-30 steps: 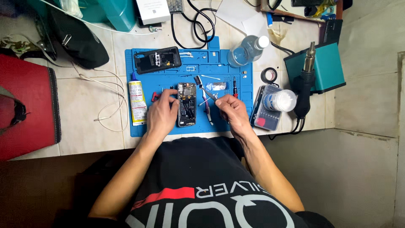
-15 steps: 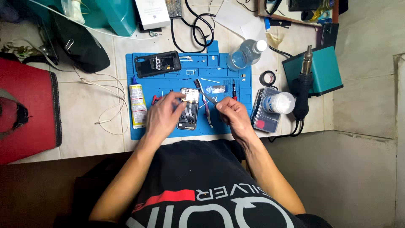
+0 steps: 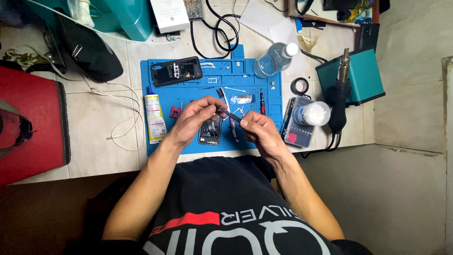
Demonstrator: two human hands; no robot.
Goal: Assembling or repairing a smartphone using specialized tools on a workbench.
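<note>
Evidently mid-repair: the opened phone point(image 3: 210, 130) lies on the blue mat point(image 3: 160, 94), back cover point(image 3: 176, 71) already off; left hand point(image 3: 196, 118) and right hand point(image 3: 257, 130) both pinch dark tweezers point(image 3: 230, 114) above it, reassembly undone.

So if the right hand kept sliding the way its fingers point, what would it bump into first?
Probably the left hand: the right hand points up-left along the thin dark tool they share, above the opened phone. Depth is unclear.

Left hand point(image 3: 196, 115) and right hand point(image 3: 257, 130) raised together, fingertips pinched.
</note>
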